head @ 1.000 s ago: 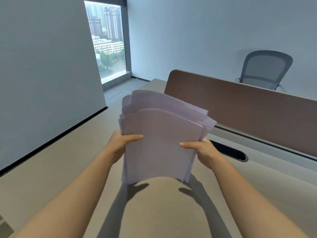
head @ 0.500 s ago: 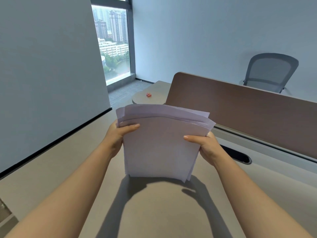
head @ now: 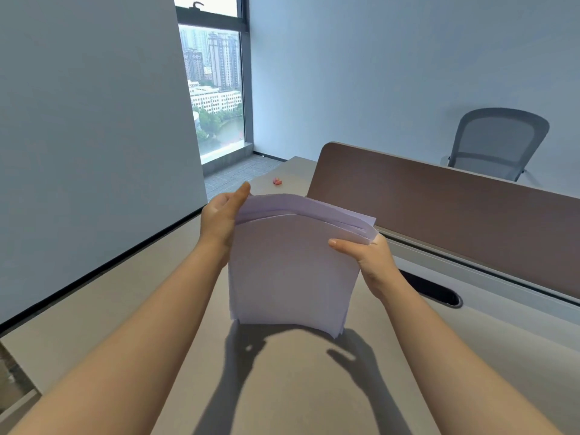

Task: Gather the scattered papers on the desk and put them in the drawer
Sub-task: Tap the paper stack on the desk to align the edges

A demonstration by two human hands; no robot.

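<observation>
Papers: I hold the stack of papers [head: 292, 271] upright over the desk [head: 94, 309], broad face toward me. The top edges bow back and fan apart a little; the bottom edge casts a shadow on the desk just under it, and I cannot tell whether it touches the surface.

Left hand: my left hand [head: 219, 219] is at the stack's upper left edge, palm against the side. The thumb stands up straight past the top corner and does not clamp the sheets. My fingers are hidden behind the stack, so I cannot tell whether they curl round it.

Right hand: my right hand [head: 367, 259] grips the upper right edge. The thumb lies flat across the front sheet, and the fingers go behind, with one fingertip showing past the corner.

Desk: beige top, running from me to a brown divider [head: 439, 208] at the far side. A dark cable slot [head: 436, 290] sits in the surface just right of my right wrist.

Far end: a small pink thing [head: 277, 181] lies on the desk beyond the papers, too small to name.

Room: a grey chair [head: 496, 142] stands behind the divider; a window [head: 216, 89] is to the left of it, showing buildings.
</observation>
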